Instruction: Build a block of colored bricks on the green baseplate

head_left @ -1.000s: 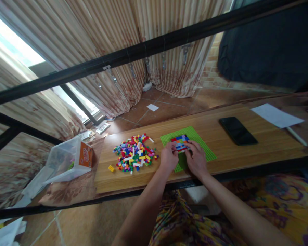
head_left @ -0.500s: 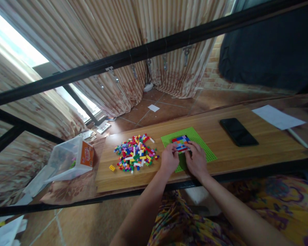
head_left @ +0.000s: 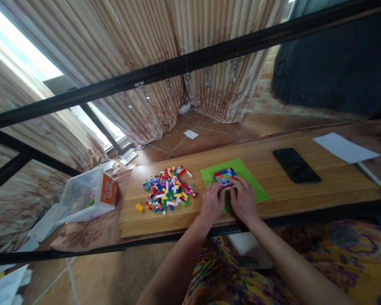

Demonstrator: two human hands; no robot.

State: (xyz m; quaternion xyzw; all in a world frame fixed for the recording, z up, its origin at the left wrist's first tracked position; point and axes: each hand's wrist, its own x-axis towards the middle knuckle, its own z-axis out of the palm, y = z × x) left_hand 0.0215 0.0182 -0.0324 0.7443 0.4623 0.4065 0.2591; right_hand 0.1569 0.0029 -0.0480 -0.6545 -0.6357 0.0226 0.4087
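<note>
A flat block of building bricks (head_left: 225,174), in red, blue, orange and other colours, sits on the green baseplate (head_left: 256,188). Both my hands meet at its near edge. My left hand (head_left: 212,201), fingers curled and thumb close to them, grips the near left corner. On the near right side, my right hand (head_left: 244,198) has its bent fingers and thumb closed at the block's edge. My fingers cover part of the front row, and any single brick between them is hidden. Left of the baseplate lies a pile of loose building bricks (head_left: 168,189).
A yellow brick (head_left: 139,207) lies apart from the pile. The wooden board (head_left: 184,224) also carries a black phone (head_left: 296,165). White paper (head_left: 345,147) and a pen (head_left: 370,174) are at right, a clear plastic box (head_left: 79,197) at left. A black bar (head_left: 193,60) crosses beyond the board.
Both hands have shifted slightly toward me along the block, so more of its top shows. The left hand has drawn back from its left side. The view has moved a little.
</note>
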